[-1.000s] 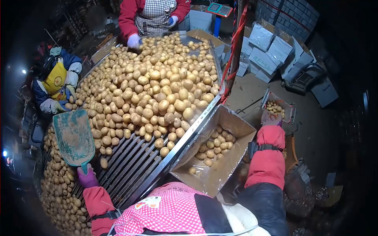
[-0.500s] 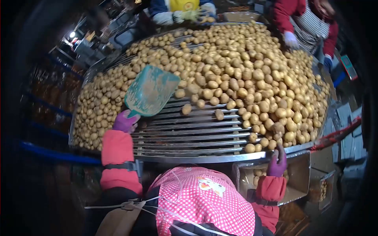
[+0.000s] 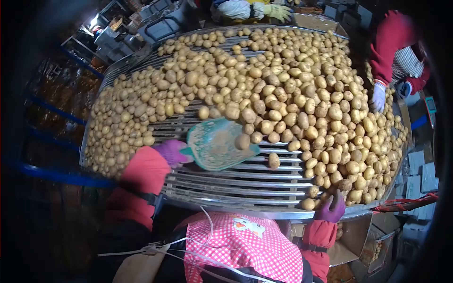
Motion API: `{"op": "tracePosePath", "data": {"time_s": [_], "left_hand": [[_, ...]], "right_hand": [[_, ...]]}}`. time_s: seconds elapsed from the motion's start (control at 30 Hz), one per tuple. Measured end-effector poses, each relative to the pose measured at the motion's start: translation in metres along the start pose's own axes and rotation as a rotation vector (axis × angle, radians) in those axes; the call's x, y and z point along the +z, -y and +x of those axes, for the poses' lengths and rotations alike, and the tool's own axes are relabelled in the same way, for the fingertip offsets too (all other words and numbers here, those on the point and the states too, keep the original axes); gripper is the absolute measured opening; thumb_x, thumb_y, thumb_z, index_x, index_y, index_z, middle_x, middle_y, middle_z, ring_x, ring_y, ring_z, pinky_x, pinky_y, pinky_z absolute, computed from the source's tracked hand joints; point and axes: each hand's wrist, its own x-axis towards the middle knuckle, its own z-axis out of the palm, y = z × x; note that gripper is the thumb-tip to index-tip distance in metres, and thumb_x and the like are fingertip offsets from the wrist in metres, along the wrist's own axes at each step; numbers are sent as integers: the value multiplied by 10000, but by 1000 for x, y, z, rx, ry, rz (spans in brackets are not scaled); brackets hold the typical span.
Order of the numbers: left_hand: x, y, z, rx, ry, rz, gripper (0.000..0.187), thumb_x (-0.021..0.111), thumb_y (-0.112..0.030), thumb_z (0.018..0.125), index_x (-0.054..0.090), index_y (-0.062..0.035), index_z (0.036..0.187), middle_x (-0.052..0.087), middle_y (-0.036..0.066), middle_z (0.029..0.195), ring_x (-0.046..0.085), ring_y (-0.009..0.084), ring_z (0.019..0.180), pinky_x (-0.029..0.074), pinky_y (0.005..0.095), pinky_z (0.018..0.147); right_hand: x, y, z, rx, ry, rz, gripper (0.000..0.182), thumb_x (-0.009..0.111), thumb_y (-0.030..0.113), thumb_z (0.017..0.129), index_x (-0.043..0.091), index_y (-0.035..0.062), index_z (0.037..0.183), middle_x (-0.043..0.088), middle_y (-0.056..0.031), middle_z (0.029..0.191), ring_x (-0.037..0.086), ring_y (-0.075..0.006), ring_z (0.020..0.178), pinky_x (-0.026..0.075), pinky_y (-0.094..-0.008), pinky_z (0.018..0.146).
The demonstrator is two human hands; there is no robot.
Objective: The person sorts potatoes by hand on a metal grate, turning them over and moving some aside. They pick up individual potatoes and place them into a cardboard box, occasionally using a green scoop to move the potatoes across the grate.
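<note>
My left hand [image 3: 172, 153], in a purple glove, is closed around the handle of a worn green scoop [image 3: 210, 146]. The scoop lies low over the slatted metal rack [image 3: 226, 185], its wide end pointing right. One potato [image 3: 242, 141] sits at that end; a second potato [image 3: 273, 161] rests on the bars just beyond. My right hand [image 3: 331, 209], also purple-gloved, is at the rack's front edge beside the lowest potatoes of the big heap [image 3: 325, 113]. Its thumb and finger stand apart, with nothing visible gripped between them.
A cardboard box [image 3: 351, 236] with potatoes stands below the front edge, under my right arm. Across the rack is a co-worker's gloved hand [image 3: 277, 12]. Another co-worker's gloved hand [image 3: 378, 96] touches the heap at right. A blue rail [image 3: 61, 175] runs along the left.
The scoop has swung from pointing up and away to pointing right, lower and nearer the heap. My right hand has risen to the potatoes at the edge. The camera view has shifted.
</note>
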Motion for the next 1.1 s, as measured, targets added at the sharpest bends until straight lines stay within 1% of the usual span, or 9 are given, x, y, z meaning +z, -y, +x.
{"op": "tracePosePath", "data": {"time_s": [0.17,0.3,0.47,0.63,0.7,0.9,1.03,1.07,1.1], "left_hand": [[82,-73,44,115,-116,-62,252,719,-288,875,638,-59,939,613,28,652,563,135,516,481,313,502],[100,-89,65,97,-101,-416,174,724,-185,875,614,-70,945,596,6,664,520,97,490,430,274,453],[145,-56,87,230,-177,-627,169,723,-152,877,607,-70,969,588,-8,689,494,72,485,402,246,436],[162,-114,103,267,-139,-775,151,706,-113,872,585,-101,961,559,-14,667,478,77,480,369,237,421],[140,-150,100,276,-168,-749,132,705,-124,862,586,-99,915,557,-3,651,476,86,476,366,249,417],[58,-243,95,416,-311,-173,157,676,-171,882,648,-36,958,596,23,665,541,115,505,435,269,455],[31,-330,100,439,-326,81,227,666,-225,890,664,-16,799,623,46,640,559,116,498,448,286,465],[21,-342,117,386,-319,191,246,688,-252,873,652,-26,962,670,101,728,642,222,578,495,349,525],[16,-355,127,370,-322,257,250,689,-254,872,648,-28,971,672,105,735,644,229,587,497,353,531]], "right_hand": [[1,-1,-1,-7,-5,26,331,604,101,887,654,-21,1191,666,-200,1129,631,-372,1026,485,-456,916],[1,-2,-2,-61,-31,-57,328,604,99,883,658,-17,1185,664,-196,1137,631,-360,1029,477,-453,926],[1,1,-2,-50,-28,-33,347,616,85,859,655,-14,1190,666,-191,1159,610,-359,1067,463,-452,946],[-3,-2,-2,-55,-45,-68,398,617,97,795,661,-7,1177,673,-189,1141,621,-371,1049,457,-467,959],[-1,-5,-1,-86,-45,-48,410,615,84,786,659,-10,1183,674,-197,1132,626,-369,1048,458,-462,965],[-6,-4,4,-119,-85,3,394,625,117,764,677,-9,1134,688,-182,1080,651,-366,978,490,-459,901],[-4,-3,6,-178,-203,16,361,614,133,773,688,18,1108,696,-145,1049,657,-335,947,497,-448,858],[-4,-6,8,-170,-180,48,362,611,111,758,690,22,1101,701,-141,1034,662,-334,932,501,-446,848],[-5,-7,8,-166,-183,36,364,611,106,753,691,24,1099,702,-139,1029,664,-334,926,503,-446,843]]}}
